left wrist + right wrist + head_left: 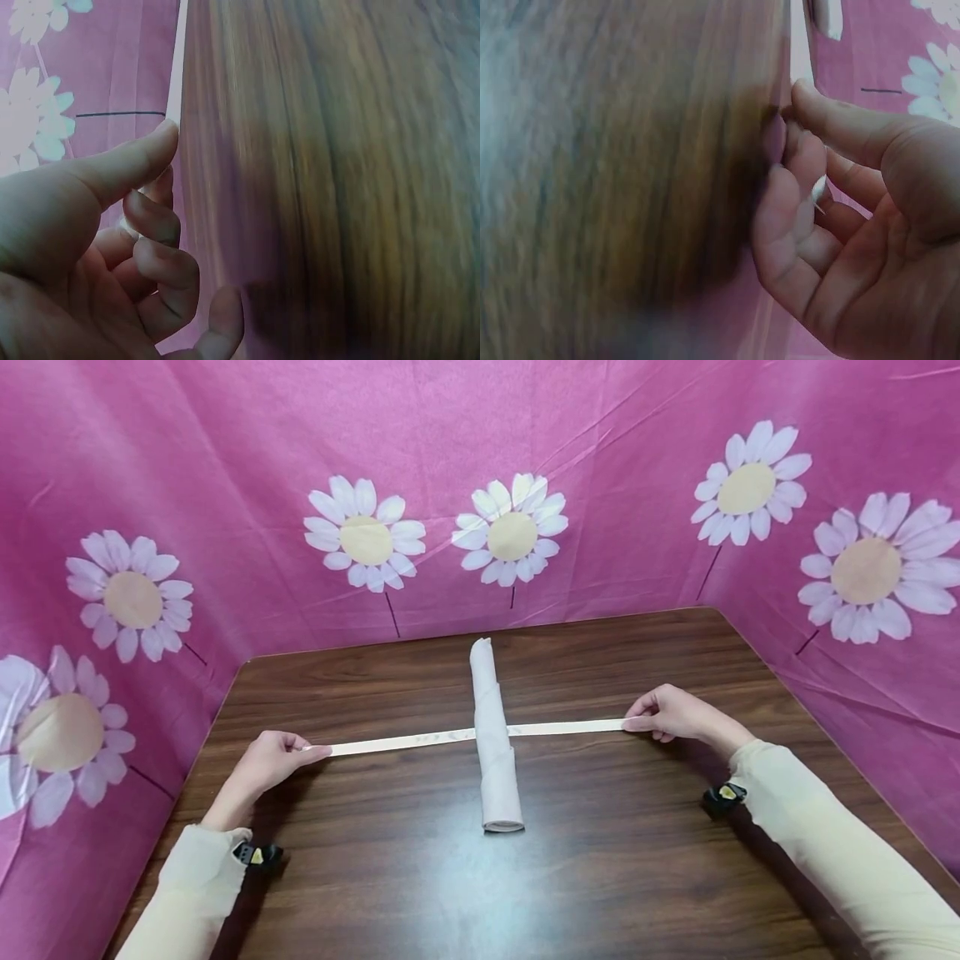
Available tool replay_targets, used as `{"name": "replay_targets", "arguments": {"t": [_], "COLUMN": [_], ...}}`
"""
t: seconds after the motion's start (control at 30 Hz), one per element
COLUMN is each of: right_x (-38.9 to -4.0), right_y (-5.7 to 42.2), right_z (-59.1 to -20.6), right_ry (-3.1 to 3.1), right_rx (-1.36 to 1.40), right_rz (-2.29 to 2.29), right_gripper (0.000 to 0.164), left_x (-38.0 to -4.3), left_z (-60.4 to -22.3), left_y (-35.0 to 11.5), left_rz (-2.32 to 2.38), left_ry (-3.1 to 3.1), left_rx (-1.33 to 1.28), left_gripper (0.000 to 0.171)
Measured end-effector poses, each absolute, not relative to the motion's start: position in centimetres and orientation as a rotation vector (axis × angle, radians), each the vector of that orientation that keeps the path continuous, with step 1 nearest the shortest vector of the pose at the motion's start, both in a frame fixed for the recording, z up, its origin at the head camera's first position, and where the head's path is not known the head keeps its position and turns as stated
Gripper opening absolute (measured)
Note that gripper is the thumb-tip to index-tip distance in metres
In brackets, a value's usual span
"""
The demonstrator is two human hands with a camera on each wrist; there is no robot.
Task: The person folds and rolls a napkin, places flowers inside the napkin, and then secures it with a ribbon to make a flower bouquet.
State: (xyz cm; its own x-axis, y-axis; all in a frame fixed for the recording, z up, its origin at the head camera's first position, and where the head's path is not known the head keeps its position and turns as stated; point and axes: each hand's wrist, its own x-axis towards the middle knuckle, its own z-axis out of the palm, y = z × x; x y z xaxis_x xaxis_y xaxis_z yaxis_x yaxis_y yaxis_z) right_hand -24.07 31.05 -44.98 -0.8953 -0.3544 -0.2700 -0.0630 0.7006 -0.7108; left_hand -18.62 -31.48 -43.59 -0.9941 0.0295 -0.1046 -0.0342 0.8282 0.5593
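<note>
A whitish rolled-up cloth [494,768] lies lengthwise on the wooden table, its spiral end toward me. Crossing beneath it is a narrow cream ribbon [397,743], stretched nearly straight from side to side; the roll hides its middle. Faint grey marks show on the ribbon close to the roll. My left hand [267,764] pinches the left end between thumb and fingers, and the left wrist view shows the ribbon [177,67] rising from the thumb tip. At the other end, my right hand [670,714] pinches the ribbon [800,52] the same way, other fingers curled below.
The dark wood-grain table [360,852] extends around the roll, with a glare patch near the front. A pink curtain [435,435] with white daisies hangs along the back and both sides. Cream sleeves [817,827] and black wrist devices [258,857] are on both arms.
</note>
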Motion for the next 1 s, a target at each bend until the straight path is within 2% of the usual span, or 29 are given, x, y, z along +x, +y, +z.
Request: {"name": "replay_targets", "arguments": {"t": [0.2,0.5,0.7,1.0], "right_x": [-24.3,-24.6,-24.9,-25.6], "right_y": [31.9,32.6,32.8,31.9], "right_z": [-44.7,-44.8,-44.6,-44.2], "right_ry": [2.423,2.292,2.263,2.174], "right_rx": [-0.357,-0.254,-0.22,-0.223], "right_rz": [-1.105,-1.197,-1.322,-1.619], "right_gripper": [0.023,0.032,0.037,0.029], "left_x": [-18.0,-18.1,-18.9,-20.5], "left_z": [-43.4,-43.9,-44.0,-43.5], "left_y": [-32.2,-32.3,-31.5,-28.7], "left_rz": [0.943,1.063,1.428,1.856], "left_ry": [2.854,2.8,2.687,2.653], "left_rx": [-0.047,-0.046,-0.032,0.052], "left_gripper": [0.043,0.043,0.036,0.035]}}
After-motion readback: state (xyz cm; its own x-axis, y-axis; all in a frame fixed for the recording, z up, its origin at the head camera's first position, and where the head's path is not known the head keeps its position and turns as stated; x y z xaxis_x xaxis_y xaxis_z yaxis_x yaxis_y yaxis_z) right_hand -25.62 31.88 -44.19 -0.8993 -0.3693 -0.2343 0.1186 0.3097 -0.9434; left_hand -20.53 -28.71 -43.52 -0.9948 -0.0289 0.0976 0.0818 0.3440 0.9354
